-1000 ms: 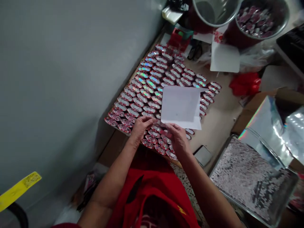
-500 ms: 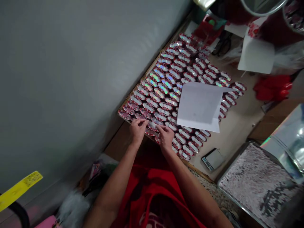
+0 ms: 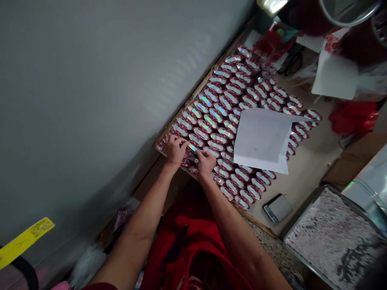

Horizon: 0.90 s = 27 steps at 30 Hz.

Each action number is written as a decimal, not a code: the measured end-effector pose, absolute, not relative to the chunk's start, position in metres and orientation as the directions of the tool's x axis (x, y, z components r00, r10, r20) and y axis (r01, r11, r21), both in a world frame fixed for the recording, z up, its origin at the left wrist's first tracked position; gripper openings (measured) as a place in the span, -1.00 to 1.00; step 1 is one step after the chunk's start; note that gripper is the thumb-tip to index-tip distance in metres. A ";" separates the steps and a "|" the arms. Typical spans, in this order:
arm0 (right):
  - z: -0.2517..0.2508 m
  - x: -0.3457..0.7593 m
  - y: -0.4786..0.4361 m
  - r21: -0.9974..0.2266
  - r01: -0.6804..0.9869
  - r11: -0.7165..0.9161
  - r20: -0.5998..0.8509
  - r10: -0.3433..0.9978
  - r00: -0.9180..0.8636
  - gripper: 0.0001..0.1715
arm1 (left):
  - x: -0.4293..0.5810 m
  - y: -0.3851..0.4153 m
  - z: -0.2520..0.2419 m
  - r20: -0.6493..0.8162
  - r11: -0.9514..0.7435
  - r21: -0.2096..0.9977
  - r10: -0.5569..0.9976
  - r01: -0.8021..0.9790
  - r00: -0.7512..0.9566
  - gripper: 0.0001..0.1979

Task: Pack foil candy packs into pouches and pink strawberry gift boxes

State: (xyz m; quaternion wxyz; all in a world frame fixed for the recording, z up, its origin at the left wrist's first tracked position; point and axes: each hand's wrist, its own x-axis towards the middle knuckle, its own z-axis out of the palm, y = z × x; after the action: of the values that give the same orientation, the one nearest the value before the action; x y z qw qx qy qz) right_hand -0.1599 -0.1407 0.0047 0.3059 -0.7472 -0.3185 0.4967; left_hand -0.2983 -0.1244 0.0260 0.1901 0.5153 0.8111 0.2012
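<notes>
Rows of small oval pieces (image 3: 213, 114) with shiny silver tops and red edges cover the near-left part of the table. Between my two hands a small iridescent strip (image 3: 192, 148) catches the light over one of these ovals. My left hand (image 3: 174, 150) has its fingertips pinched at the strip's left end, with the palm over the corner ovals. At the strip's other end, my right hand (image 3: 206, 162) pinches with thumb and forefinger. Whether the strip lies flat on the oval or just above it, I cannot tell. A white paper sheet (image 3: 261, 139) rests on the ovals to the right.
A grey wall (image 3: 105, 80) borders the table's left side. To the right are a small digital scale (image 3: 278, 208), a metal tray (image 3: 308, 262) of pale and dark bits, and a cardboard box (image 3: 341, 157). Red plastic (image 3: 352, 117) and dark tubs (image 3: 314, 20) stand farther back.
Both hands have moved up over the ovals, away from the table's near edge, with the strip between them. The camera view has shifted slightly, so the table appears farther right.
</notes>
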 end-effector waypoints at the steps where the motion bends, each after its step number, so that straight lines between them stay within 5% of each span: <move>1: 0.004 -0.160 -0.141 -0.777 0.162 -0.608 -0.545 0.779 0.309 -0.66 | -0.298 -0.125 0.026 -0.102 0.388 0.528 0.912 0.755 -0.398 -0.92; 8: 0.002 -0.161 -0.140 -0.778 0.158 -0.609 -0.546 0.778 0.312 -0.65 | -0.296 -0.126 0.025 -0.084 0.386 0.528 0.910 0.757 -0.406 -0.91; 17: 0.004 -0.161 -0.137 -0.677 0.368 -0.638 -0.545 0.770 0.332 -0.69 | -0.288 -0.124 0.031 -0.062 0.408 0.510 0.895 0.757 -0.441 -0.96; 22: -0.003 -0.159 -0.132 -0.589 0.398 -0.703 -0.558 0.711 0.429 -0.63 | -0.294 -0.111 0.032 -0.050 0.512 0.502 0.822 0.697 -0.568 -0.56; 27: 0.004 -0.151 -0.130 -0.623 0.372 -0.688 -0.572 0.726 0.383 -0.69 | -0.305 -0.093 0.041 -0.128 0.463 0.505 0.875 0.729 -0.467 -0.74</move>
State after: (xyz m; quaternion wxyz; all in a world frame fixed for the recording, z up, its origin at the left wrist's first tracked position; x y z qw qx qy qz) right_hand -0.1507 -0.1298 0.0036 0.2011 -0.8068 -0.3402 0.4392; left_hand -0.3049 -0.0928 0.0411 0.1887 0.4806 0.8341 0.1940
